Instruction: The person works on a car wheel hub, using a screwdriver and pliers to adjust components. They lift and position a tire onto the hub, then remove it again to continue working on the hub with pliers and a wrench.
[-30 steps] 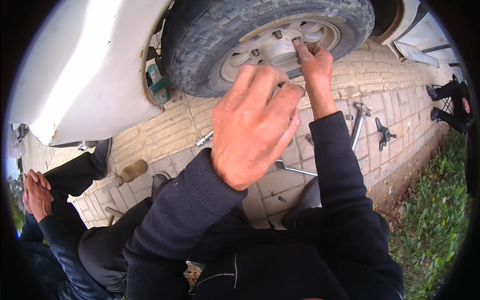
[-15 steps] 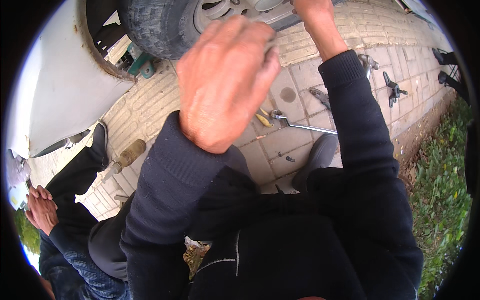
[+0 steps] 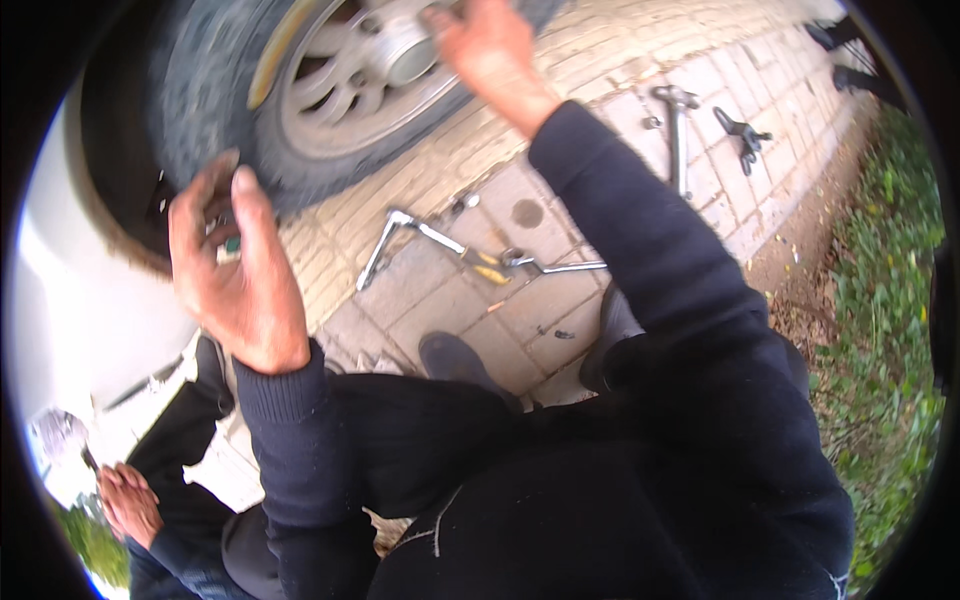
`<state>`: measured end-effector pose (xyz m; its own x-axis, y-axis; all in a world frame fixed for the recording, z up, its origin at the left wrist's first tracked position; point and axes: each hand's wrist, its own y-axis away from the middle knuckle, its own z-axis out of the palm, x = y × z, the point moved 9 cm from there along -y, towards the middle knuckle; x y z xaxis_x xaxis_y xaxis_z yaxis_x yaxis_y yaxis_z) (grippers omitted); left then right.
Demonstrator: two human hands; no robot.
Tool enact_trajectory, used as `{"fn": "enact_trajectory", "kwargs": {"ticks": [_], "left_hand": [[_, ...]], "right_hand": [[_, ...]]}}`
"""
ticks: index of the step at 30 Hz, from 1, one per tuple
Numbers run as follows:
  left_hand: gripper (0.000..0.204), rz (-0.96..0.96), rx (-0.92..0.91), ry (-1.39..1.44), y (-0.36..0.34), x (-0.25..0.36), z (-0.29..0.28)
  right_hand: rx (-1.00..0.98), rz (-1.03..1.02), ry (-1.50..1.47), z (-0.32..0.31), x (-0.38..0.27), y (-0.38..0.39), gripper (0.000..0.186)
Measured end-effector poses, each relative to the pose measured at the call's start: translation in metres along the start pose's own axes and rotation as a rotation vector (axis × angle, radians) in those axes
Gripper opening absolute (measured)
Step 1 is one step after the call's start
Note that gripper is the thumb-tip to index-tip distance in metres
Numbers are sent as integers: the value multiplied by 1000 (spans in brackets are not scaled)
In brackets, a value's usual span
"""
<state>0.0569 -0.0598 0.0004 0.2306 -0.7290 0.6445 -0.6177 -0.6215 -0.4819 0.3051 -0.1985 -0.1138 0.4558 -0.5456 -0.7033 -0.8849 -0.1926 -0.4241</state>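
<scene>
A grey-dusted tyre [image 3: 210,110] on an alloy wheel fills the upper left. My right hand [image 3: 490,50] reaches to the metal centre hub [image 3: 405,55], its fingers bent together at the studs; what they pinch, if anything, is hidden. My left hand [image 3: 240,270] is raised beside the tyre's lower left, thumb and curled fingers apart with nothing visible between them. Below the wheel lie a hinged chrome wrench [image 3: 430,234], yellow-handled pliers [image 3: 485,270] and a long steel wrench [image 3: 565,267]. A large steel tool [image 3: 676,140] and a black forked tool [image 3: 745,135] lie to the right.
The white car body [image 3: 75,270] borders the tyre at left. A co-worker's clasped hands [image 3: 130,500] and dark-clad leg show at lower left; dark legs [image 3: 855,80] appear at top right. Green plants [image 3: 880,330] and soil edge the paving [image 3: 660,240] at right.
My left hand has swung left and turned, fingers spreading apart. My right hand stays up at the hub. The view has shifted, bringing more tools on the paving into sight.
</scene>
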Motion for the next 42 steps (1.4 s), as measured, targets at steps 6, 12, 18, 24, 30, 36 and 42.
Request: {"fn": "enact_trajectory", "kwargs": {"ticks": [6, 12, 18, 24, 30, 36, 42], "left_hand": [[17, -24, -87, -72, 0, 4, 14], [17, 22, -90, -71, 2, 8, 13], [23, -23, -25, -25, 1, 6, 10], [23, -15, -9, -37, 0, 4, 10], [19, 42, -29, -60, 0, 5, 11], [18, 28, -36, -28, 0, 1, 11], [18, 37, -55, -59, -1, 3, 11]], "right_hand": [[-219, 337, -195, 5, 19, 5, 42], [-155, 229, -130, -3, 5, 6, 38], [-192, 420, -268, 3, 22, 10, 33], [-177, 395, -255, 3, 19, 8, 35], [-141, 439, -320, 2, 22, 11, 31], [-139, 408, -295, 1, 21, 12, 28], [-47, 172, -149, -9, 9, 9, 40]]}}
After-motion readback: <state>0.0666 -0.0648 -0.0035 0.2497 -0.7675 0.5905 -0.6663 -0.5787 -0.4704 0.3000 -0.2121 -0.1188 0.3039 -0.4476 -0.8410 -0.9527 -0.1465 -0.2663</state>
